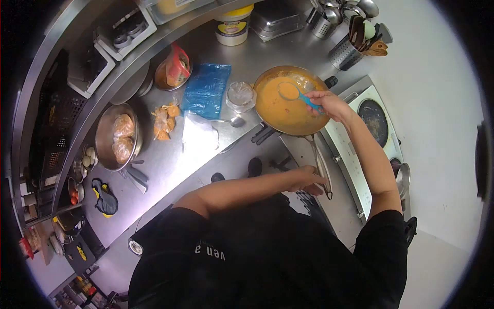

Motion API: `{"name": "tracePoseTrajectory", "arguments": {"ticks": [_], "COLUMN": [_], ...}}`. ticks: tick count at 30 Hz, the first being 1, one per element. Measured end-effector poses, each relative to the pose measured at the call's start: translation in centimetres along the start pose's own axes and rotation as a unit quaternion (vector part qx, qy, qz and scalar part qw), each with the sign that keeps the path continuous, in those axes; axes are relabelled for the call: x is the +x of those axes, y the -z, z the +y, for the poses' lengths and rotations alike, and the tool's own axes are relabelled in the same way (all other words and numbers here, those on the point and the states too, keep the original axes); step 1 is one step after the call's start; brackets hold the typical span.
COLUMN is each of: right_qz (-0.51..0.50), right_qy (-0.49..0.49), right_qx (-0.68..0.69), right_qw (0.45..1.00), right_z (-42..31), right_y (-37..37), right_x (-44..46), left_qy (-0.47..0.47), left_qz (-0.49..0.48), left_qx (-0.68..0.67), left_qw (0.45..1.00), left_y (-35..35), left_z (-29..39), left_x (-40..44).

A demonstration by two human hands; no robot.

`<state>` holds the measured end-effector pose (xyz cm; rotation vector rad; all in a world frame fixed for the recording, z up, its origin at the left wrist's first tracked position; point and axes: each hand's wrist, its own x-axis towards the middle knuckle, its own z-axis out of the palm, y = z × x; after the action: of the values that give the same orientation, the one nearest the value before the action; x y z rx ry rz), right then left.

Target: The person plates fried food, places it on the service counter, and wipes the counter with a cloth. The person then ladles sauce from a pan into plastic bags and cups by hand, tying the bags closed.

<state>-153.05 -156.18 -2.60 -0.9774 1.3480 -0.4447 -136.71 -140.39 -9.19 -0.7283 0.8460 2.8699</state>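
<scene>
A wide frying pan full of orange sauce extends from the counter edge toward the stove. My right hand grips a scoop with a short blue handle. The scoop's round bowl is over the sauce and looks filled with it. Lower down, my left hand is closed at the pan's long metal handle; some of its fingers are hidden. Left of the pan stands a clear plastic tub, near a blue plastic bag and a metal spoon.
An electric stove with a dark hot plate stands at right. On the counter are a metal pan with wrapped bags, bagged orange portions, a bowl and a utensil holder. A metal shelf overhangs the left side.
</scene>
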Motion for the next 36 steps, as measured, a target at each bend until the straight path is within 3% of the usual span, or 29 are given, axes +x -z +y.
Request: {"name": "tracePoseTrajectory", "arguments": {"ticks": [2, 4, 5, 6, 7, 8, 9, 11, 13, 17, 19, 23, 25, 26, 28, 29, 31, 36], "right_qz": [0.008, 0.013, 0.021, 0.030, 0.027, 0.033, 0.038, 0.039, 0.037, 0.039, 0.031, 0.094, 0.209, 0.210, 0.262, 0.263, 0.290, 0.294], "right_qy": [0.005, 0.011, 0.007, 0.004, 0.006, 0.009, 0.012, 0.011, 0.009, 0.044, 0.076, 0.120, 0.255, 0.252, 0.303, 0.302, 0.344, 0.397], "right_qx": [-0.011, -0.023, -0.021, -0.020, -0.021, -0.029, -0.037, -0.039, -0.041, -0.055, -0.058, -0.140, -0.357, -0.358, -0.462, -0.463, -0.547, -0.609], "right_qw": [1.000, 1.000, 1.000, 0.999, 0.999, 0.999, 0.998, 0.998, 0.998, 0.997, 0.995, 0.978, 0.874, 0.874, 0.791, 0.791, 0.706, 0.620], "right_z": [0.0, -0.4, -0.8, -1.2, -1.4, -1.7, -2.0, -3.0, -3.9, -4.4, -3.8, -2.3, -2.3, -2.4, -3.2, -3.0, -2.5, -1.6], "right_y": [0.0, -0.5, -1.0, -1.5, -2.0, -2.5, -3.0, -4.1, -5.5, -7.8, -8.8, -10.5, -12.3, -13.0, -14.4, -14.7, -15.1, -16.3], "right_x": [0.0, 0.0, -0.3, -0.4, -0.4, -0.4, -0.4, -0.6, -0.5, 0.7, 1.7, 3.8, 3.7, 3.5, 2.6, 2.6, 2.6, 2.2], "left_qy": [-0.005, -0.050, -0.156, -0.254, -0.255, -0.317, -0.373, -0.481, -0.429, -0.403, -0.334, -0.353, -0.347, -0.348, -0.364, -0.364, -0.365, -0.388], "left_qz": [0.018, 0.064, 0.141, 0.214, 0.217, 0.333, 0.442, 0.512, 0.554, 0.556, 0.483, 0.432, 0.450, 0.448, 0.482, 0.480, 0.480, 0.487], "left_qx": [0.020, 0.209, 0.357, 0.491, 0.492, 0.445, 0.388, 0.427, 0.475, 0.518, 0.531, 0.496, 0.459, 0.458, 0.470, 0.470, 0.451, 0.456], "left_qw": [1.000, 0.975, 0.910, 0.805, 0.804, 0.769, 0.718, 0.570, 0.532, 0.511, 0.610, 0.665, 0.682, 0.684, 0.644, 0.645, 0.658, 0.636], "left_y": [0.4, 1.4, 2.9, 4.4, 5.2, 6.2, 7.5, 11.3, 13.9, 17.8, 18.8, 19.9, 20.0, 20.1, 20.2, 20.4, 20.3, 20.3], "left_z": [0.1, 0.9, 0.8, 0.7, 1.9, 3.3, 4.7, 7.2, 9.3, 11.1, 11.4, 11.1, 10.8, 10.7, 10.4, 10.4, 10.2, 10.2], "left_x": [-0.9, -3.6, -4.3, -5.0, -6.7, -8.5, -10.2, -13.4, -16.5, -16.7, -16.2, -14.9, -14.2, -14.0, -13.5, -13.3, -13.4, -13.0]}}
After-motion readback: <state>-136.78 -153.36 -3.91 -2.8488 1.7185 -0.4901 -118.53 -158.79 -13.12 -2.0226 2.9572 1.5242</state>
